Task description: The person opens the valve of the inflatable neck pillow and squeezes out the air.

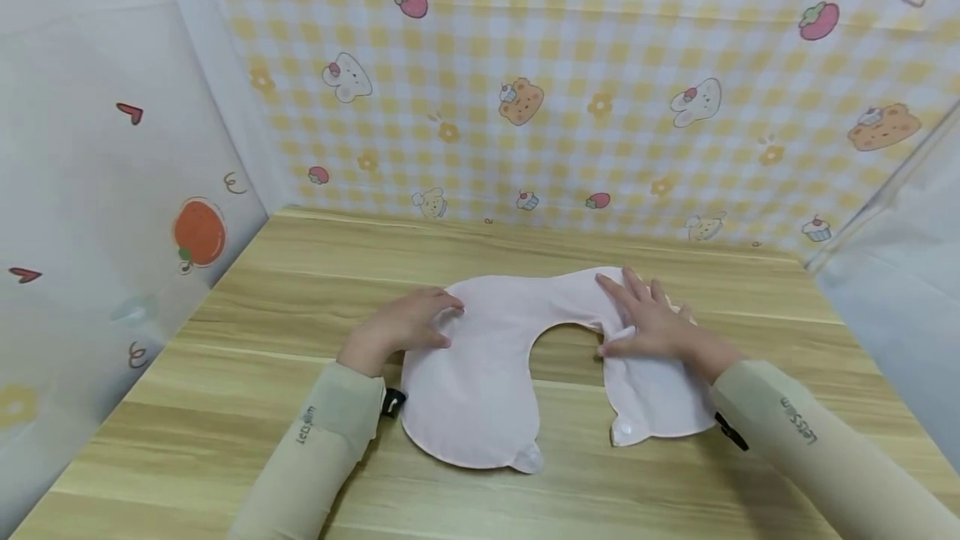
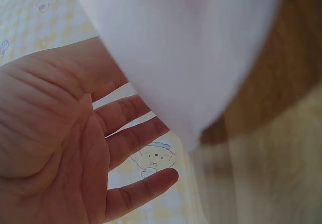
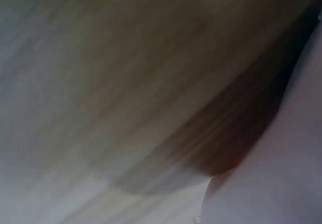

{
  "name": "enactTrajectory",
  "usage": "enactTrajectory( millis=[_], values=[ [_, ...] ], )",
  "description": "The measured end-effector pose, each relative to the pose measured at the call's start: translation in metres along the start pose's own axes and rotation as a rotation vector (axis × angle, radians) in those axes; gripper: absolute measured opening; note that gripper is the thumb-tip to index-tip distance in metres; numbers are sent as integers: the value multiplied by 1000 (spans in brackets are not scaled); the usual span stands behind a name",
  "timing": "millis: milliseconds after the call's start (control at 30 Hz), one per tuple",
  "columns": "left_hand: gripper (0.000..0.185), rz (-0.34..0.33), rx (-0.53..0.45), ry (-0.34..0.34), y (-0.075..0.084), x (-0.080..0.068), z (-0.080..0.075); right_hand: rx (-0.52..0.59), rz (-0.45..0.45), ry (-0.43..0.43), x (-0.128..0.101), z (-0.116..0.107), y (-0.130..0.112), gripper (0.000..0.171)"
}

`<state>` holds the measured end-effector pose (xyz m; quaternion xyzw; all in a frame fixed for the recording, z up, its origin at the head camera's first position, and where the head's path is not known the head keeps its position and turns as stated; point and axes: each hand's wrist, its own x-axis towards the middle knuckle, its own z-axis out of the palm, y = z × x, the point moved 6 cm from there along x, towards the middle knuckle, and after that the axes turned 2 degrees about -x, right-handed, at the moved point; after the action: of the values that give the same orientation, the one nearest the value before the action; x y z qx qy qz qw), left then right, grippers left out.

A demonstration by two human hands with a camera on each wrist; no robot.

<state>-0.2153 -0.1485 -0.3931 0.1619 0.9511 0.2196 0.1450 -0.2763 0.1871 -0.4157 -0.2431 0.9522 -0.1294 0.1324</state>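
Note:
A pale pink U-shaped cloth piece (image 1: 480, 373), shaped like a neck pillow cover, lies on the table with its opening toward me. Each of its two ends carries a small tab with a round, snap-like fastener. At its upper left edge, my left hand (image 1: 405, 325) touches the cloth with extended fingers. The left wrist view shows that hand's palm (image 2: 55, 138), with the cloth hiding some fingertips. My right hand (image 1: 652, 323) rests spread over the right arm of the U, its thumb by the inner edge. Only blurred cloth and table fill the right wrist view.
The wood-grain table (image 1: 247, 332) extends around the cloth on all sides. Behind it hangs a yellow checked backdrop (image 1: 480, 165) with cartoon prints. White printed sheeting (image 1: 90, 190) stands along the left side, and a pale sheet (image 1: 900, 248) along the right.

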Motion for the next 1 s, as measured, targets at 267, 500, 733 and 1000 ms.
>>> enactTrajectory(
  millis=[267, 500, 733, 1000],
  values=[
    [52, 11, -7, 1, -1, 0, -1, 26, -28, -17, 4, 6, 4, 104],
    [51, 1, -15, -5, -2, 1, 0, 7, -98, 36, 4, 5, 0, 93],
    [50, -16, -5, -4, -3, 2, -1, -48, -169, 74, 5, 3, -8, 69],
    [50, -23, -1, -2, -4, 3, 1, -73, -302, 138, 2, 3, -16, 50]
  ],
)
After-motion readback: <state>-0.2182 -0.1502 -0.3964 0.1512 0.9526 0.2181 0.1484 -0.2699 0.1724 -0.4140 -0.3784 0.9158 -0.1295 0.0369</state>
